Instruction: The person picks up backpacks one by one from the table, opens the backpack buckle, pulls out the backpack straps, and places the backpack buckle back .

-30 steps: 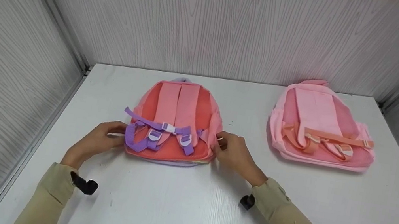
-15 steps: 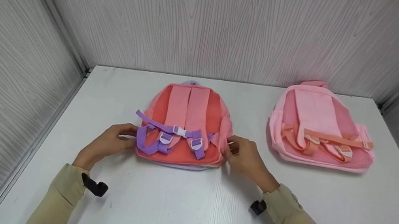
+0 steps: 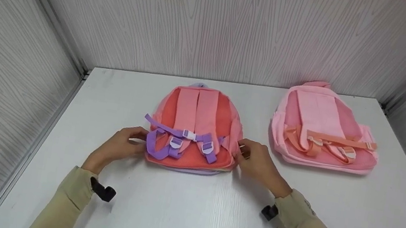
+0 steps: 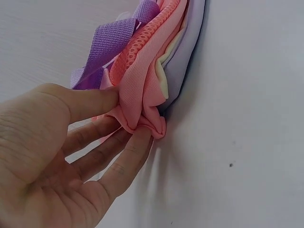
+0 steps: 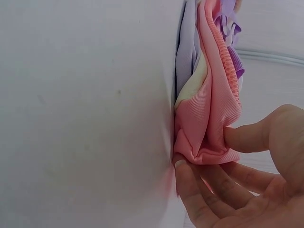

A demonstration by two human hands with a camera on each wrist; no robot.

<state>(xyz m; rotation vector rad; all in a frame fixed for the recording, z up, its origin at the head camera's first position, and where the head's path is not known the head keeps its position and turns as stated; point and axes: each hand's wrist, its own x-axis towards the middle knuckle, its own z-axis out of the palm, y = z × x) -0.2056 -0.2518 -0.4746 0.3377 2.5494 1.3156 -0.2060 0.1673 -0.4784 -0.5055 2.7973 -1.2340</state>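
A strip of white bench (image 3: 180, 208) separates its left edge from the left hand (image 3: 117, 147), which reaches forward with bent wrist; its grip is narrowed to a pinch, thumb over fingers, on a folded pink side pocket of the coral backpack (image 3: 206, 116). That backpack lies straps-up, its top loop near the back edge, twill and open mesh crossed by purple webbing (image 3: 169, 128). Opposite, the right hand (image 3: 258, 164) mirrors this, its grip pinching the other pocket. Past more bench, toward the right edge, rests the pale pink backpack (image 3: 326, 119), flat straps crossed by orange webbing (image 3: 335, 140).
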